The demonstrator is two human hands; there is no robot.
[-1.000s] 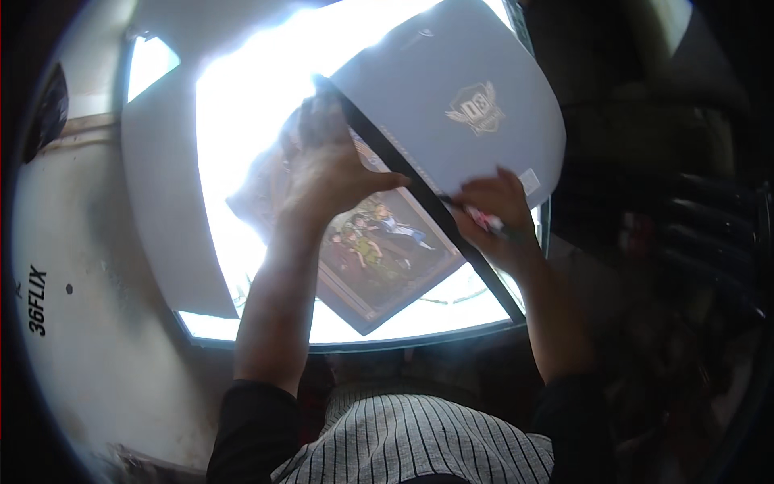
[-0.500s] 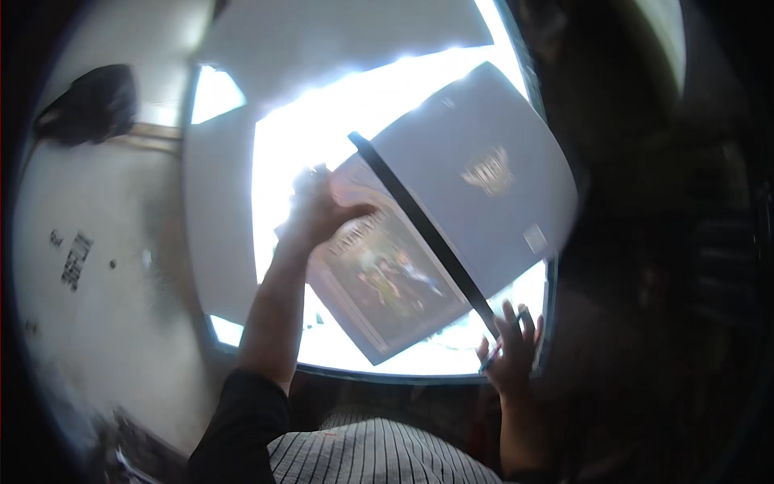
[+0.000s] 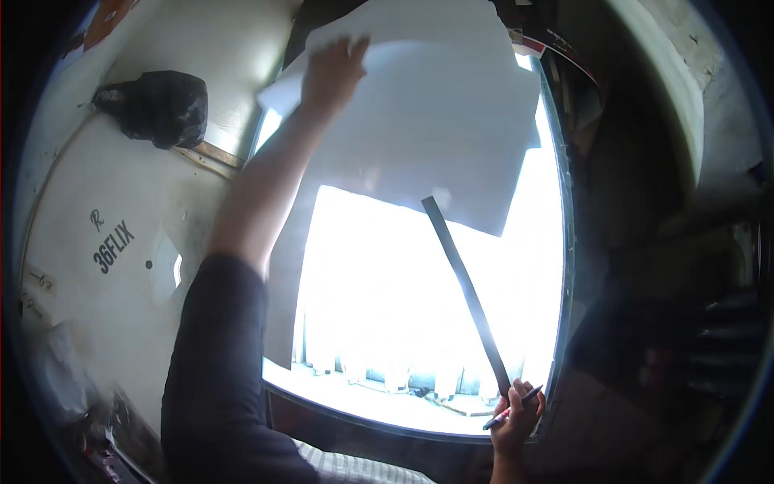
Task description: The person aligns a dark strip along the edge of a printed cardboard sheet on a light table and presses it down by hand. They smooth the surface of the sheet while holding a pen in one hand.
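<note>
The left hand [image 3: 334,73], which half a second ago pressed a printed poster on the glowing light table [image 3: 387,323], now pinches a white sheet [image 3: 435,121] lifted clear above it, while the right hand [image 3: 516,415] grips a dark ruler [image 3: 468,290] and pen [image 3: 512,410]

This looks like a small print or drafting workshop. A large backlit light table [image 3: 419,323] glows white inside a dark frame, with big paper sheets [image 3: 435,121] over its far edge and a long dark straightedge [image 3: 468,294] lying across it. Worn, scuffed walls [image 3: 97,266] stand close around, and a black bag [image 3: 153,106] sits at the left.
</note>
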